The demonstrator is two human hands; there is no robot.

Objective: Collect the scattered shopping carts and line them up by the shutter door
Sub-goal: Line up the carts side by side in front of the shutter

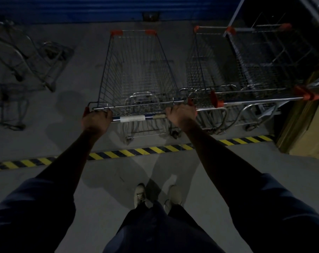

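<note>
A wire shopping cart with red corner caps stands in front of me, its nose towards the blue shutter door. My left hand grips the left end of its handle bar, and my right hand grips the right end. Just to its right, a second cart and a third cart stand side by side, also facing the shutter. The floor is dim.
Black-and-yellow hazard tape crosses the floor under my arms. Metal trolley frames lie at the left near the shutter. A cardboard box stands at the right edge beside the third cart. My feet are behind the tape.
</note>
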